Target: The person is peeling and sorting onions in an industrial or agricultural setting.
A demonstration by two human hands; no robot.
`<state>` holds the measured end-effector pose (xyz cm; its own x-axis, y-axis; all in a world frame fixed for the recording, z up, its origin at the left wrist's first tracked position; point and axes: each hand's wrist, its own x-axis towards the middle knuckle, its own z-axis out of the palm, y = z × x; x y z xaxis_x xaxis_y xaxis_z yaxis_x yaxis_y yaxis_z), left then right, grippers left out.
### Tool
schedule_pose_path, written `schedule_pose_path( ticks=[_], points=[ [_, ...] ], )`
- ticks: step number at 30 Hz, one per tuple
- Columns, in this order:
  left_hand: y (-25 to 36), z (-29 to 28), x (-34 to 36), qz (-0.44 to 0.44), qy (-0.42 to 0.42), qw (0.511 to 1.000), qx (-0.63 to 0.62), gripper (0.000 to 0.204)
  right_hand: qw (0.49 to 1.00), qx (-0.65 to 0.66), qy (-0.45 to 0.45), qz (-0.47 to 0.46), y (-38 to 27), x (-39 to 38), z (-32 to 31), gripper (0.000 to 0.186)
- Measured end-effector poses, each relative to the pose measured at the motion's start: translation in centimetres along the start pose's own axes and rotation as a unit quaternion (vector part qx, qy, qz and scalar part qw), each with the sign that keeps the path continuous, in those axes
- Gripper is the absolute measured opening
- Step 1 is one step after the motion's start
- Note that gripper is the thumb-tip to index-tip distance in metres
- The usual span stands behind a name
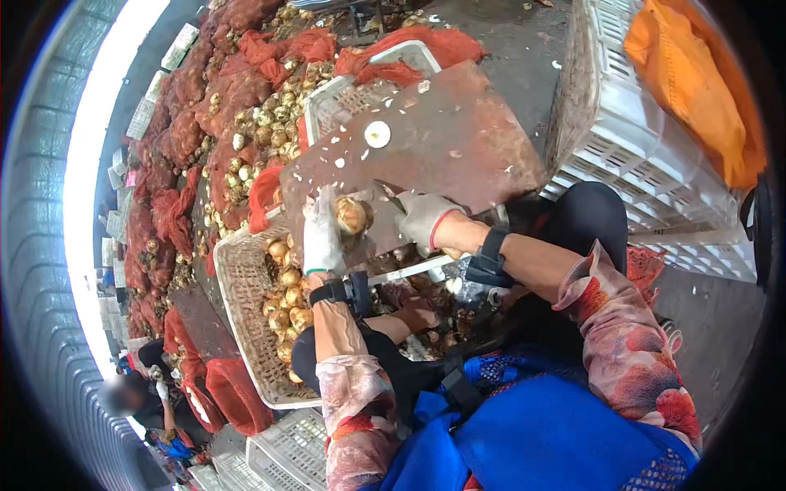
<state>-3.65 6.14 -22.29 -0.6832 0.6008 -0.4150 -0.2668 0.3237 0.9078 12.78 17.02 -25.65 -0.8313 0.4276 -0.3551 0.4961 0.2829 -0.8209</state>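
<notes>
My left hand [321,237], in a white glove, holds a brown onion [351,215] down on a worn reddish cutting board [458,143]. A white glove with a red cuff covers my right hand [424,219], which grips a knife [388,192] whose blade rests against the onion's right side. A cut white onion slice [377,134] lies further up the board, among small white peel scraps.
A white plastic basket [239,319] of onions sits under my left arm. Piles of onions and red mesh sacks [246,98] fill the upper left. White crates [655,147] with an orange cloth [696,74] stand on the right. Another person [143,393] crouches at lower left.
</notes>
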Motion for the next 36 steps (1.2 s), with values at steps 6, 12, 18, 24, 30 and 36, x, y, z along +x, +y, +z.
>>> schedule_pose_path(
  ticks=[6, 12, 18, 24, 30, 36],
  points=[
    [-2.1, 0.0, 0.2, 0.116, -0.004, 0.991, 0.063, 0.055, 0.995, -0.084, 0.023, -0.048, -1.0, -1.2, 1.8, 0.030],
    [-4.9, -0.1, 2.5, 0.191, 0.011, 0.981, 0.017, 0.049, 0.982, -0.167, 0.049, -0.080, -1.3, -0.3, 4.2, 0.020],
    [-3.2, 1.8, 1.8, 0.116, 0.031, 0.992, -0.031, 0.059, 0.968, -0.210, 0.110, -0.085, -1.4, 1.3, 4.7, 0.019],
    [-1.2, 4.1, 0.6, 0.111, 0.058, 0.992, -0.007, 0.058, 0.964, -0.226, 0.125, -0.065, -1.3, 1.9, 5.4, 0.020],
    [-1.6, 3.4, 1.3, 0.073, 0.047, 0.994, -0.068, 0.058, 0.988, -0.131, 0.084, -0.008, -2.9, 2.4, 3.4, 0.023],
    [-1.8, 3.8, 1.3, 0.145, 0.067, 0.981, -0.107, 0.051, 0.989, -0.125, 0.082, -0.002, -2.0, 2.6, 4.4, 0.024]
  ],
)
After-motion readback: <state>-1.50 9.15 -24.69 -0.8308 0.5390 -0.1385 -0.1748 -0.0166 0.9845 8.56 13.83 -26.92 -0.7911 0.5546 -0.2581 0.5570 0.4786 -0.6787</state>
